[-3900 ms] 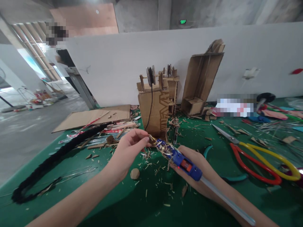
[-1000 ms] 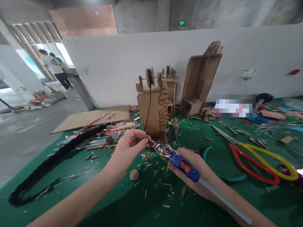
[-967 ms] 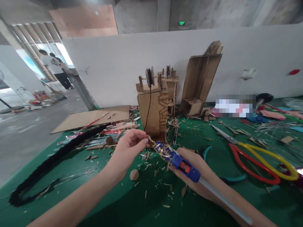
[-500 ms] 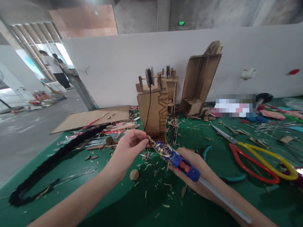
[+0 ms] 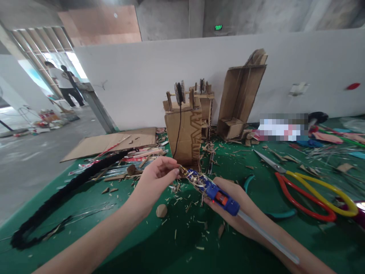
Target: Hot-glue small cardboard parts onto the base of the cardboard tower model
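Right hand (image 5: 228,192) holds the glue gun (image 5: 211,189) tight | gun sits in that grip, tip by the left hand (image 5: 159,177) | left fingers bend near the tip, can't tell if they pinch anything | box (image 5: 184,133) stands behind both hands | scissors (image 5: 281,170) lie right of the grip

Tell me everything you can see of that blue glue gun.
The glue gun is blue and looks plastic, with a brassy nozzle, an orange-red part in an opening, and a small red light. A translucent stick juts from its rear; pale scraps litter its front. The right hand grips it above the green table, nozzle slanting toward the left hand; whether those touch is unclear.
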The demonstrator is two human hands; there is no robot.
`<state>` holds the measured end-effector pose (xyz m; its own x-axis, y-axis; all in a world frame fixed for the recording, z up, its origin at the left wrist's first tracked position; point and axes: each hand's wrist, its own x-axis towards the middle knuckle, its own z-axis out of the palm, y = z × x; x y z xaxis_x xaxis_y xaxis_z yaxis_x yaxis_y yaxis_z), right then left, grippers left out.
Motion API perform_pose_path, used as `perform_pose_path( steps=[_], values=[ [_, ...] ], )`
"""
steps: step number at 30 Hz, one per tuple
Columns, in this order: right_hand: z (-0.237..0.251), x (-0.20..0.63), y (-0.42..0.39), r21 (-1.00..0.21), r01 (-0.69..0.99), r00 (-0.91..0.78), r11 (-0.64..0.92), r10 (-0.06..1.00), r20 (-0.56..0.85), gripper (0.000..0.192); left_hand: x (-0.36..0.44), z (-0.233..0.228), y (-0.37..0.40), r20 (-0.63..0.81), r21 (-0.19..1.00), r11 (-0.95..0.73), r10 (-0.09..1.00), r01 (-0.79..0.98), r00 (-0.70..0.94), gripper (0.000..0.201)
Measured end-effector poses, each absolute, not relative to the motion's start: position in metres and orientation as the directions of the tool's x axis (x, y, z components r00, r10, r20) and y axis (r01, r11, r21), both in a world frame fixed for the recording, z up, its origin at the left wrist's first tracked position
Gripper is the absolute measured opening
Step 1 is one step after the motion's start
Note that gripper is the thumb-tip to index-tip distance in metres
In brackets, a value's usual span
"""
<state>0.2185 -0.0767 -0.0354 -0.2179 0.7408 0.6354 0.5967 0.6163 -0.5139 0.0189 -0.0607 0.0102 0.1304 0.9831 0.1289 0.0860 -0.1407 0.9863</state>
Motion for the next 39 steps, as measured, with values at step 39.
perform_pose_path(
  steps=[39],
  values=[
    [-0.033, 0.218, -0.082, -0.525, 0.604, -0.227, 0.6, 0.76, 0.609, 0.018, 0.015, 0.01, -0.059, 0.167, 0.977, -0.181, 0.979, 0.117, 0.117, 0.012]
  ],
)
